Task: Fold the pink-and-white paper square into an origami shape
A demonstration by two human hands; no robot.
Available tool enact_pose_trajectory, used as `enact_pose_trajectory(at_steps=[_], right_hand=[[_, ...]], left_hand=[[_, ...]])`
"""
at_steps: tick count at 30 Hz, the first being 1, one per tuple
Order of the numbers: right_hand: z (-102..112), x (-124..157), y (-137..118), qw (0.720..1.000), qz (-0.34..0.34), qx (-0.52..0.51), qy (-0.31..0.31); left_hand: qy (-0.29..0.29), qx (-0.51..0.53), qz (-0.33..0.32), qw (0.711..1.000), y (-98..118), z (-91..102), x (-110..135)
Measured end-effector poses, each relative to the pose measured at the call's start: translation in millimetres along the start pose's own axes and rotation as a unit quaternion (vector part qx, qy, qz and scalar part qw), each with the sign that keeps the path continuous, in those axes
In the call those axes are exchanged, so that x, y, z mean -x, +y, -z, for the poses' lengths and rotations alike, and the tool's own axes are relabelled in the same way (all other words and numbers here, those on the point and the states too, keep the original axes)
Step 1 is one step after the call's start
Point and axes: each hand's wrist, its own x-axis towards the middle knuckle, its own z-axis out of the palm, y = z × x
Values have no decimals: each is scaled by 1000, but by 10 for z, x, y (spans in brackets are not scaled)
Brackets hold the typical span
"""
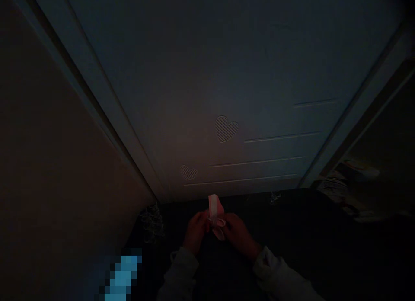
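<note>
Down near the bottom middle of the frame, a small pink piece [220, 206] was sitting up between both hands, and honestly it was so dark that I couldn't tell what it was. It had a pale strip [213, 204] running down its front and a couple of loops [221, 223] hanging off the lower end, so maybe cloth or ribbon. The left hand [195, 231] had its fingers drawn in narrow against the left edge, while the right hand [241, 236] came in from the other side with its fingers bent in by the loops. Both looked like they had hold of it, though the exact fingertip contact on the right was lost in shadow. Pale sleeves [181, 264] covered both wrists. Behind all that, a pale panel [181, 89] filled the upper middle, with a bigger striped heart [226, 129] near the center and a smaller one lower left of it. Some crinkly clear stuff [152, 223] lay left of the hands. As for the step, I'd call it two-handed handling of the pink piece, at the loop end as far as I could judge. Any next move, imo, called for one hand to steady the body and a light pinch on the loops, since they looked floppy.
</note>
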Motion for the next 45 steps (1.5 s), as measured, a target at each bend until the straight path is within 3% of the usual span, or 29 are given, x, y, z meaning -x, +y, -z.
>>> enact_pose_trajectory(at_steps=[10,16,24,30,40,45], right_hand=[[45,-19,-23,992,-55,-108,-40],[50,-29,-33,987,-53,-150,-37],[6,-4,-5,999,-22,-39,4],[4,-4,-21,1000,8,11,-2],[29,-15,-42,997,-36,-71,-6],[21,-28,-17,991,-48,-123,-18]], left_hand=[[-56,67,2,996,-17,50,-1],[-78,100,17,992,37,37,36],[9,34,-17,999,27,-32,11],[21,-57,-23,998,-36,-6,-14],[-42,91,5,995,34,-6,17],[-53,110,18,992,73,-6,36]])
